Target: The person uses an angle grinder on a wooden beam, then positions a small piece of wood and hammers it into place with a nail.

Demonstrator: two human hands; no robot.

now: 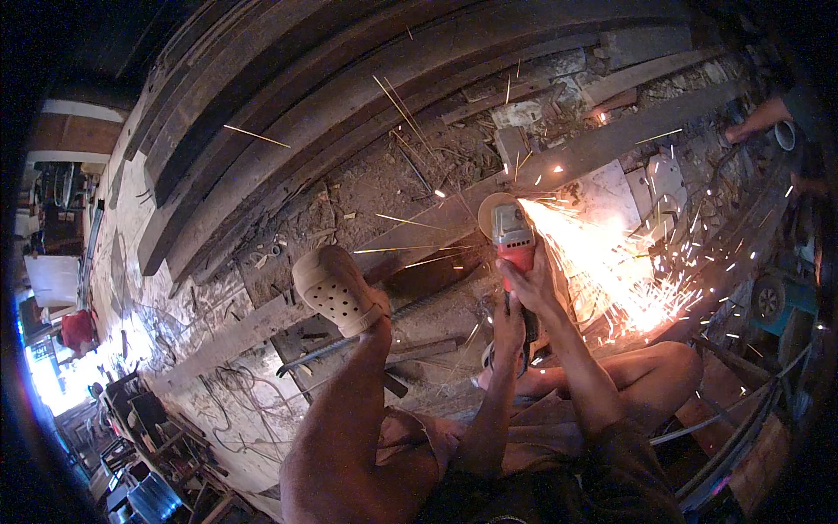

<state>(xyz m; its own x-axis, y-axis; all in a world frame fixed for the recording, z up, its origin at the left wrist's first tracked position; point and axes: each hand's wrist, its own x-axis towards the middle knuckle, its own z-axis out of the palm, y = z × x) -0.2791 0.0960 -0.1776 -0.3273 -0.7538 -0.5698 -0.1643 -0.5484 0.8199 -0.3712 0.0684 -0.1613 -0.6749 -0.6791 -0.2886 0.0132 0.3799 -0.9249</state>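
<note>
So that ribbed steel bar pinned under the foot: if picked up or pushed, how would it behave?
The ribbed steel bar is long, thin and dark, so probably stiff and heavy for its thickness. Round in section, it might roll on the plank; the sandalled foot rests over it, likely steadying it.

both hands [522,297] grip red angle grinder [512,236], sparks [611,271] spraying right; clog-shod foot [336,290] on steel bar [384,327].

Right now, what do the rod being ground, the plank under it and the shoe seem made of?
Rod: likely steel, ridged, throwing bright sparks at the grinder. Plank: weathered grey wood, rough grain. Shoe: beige foam or rubber, matte, perforated.
</note>
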